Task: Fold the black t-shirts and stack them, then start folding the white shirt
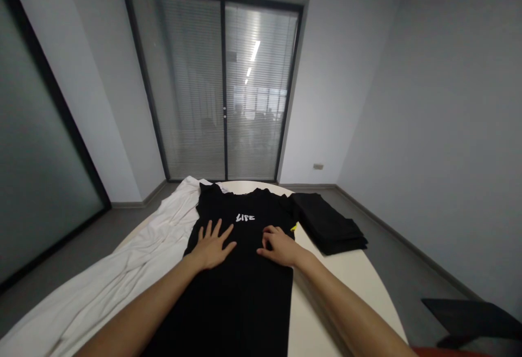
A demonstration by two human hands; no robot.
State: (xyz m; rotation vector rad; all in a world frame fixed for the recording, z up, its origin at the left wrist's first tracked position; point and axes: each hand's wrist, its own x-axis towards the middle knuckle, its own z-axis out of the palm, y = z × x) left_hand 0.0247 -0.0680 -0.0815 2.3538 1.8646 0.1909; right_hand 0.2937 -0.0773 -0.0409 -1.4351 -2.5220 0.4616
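Observation:
A black T-shirt [248,297] with white "LIFE" lettering on its chest lies spread over the round table, its neckline at the far end. My left hand [210,248] rests on the left part of the shirt, fingers spread, holding nothing. On the right part of the shirt is my right hand [281,245], its fingers bent and the thumb apart from them; no cloth shows gathered between them. Just beyond the right hand, a small yellow piece [294,227] sits at the shirt's side edge.
A white cloth [134,259] lies rumpled along the table's left side and hangs past its edge. At the right is a stack of folded black cloth [328,223] on the cream table [359,278]. A dark chair part [473,316] stands at lower right.

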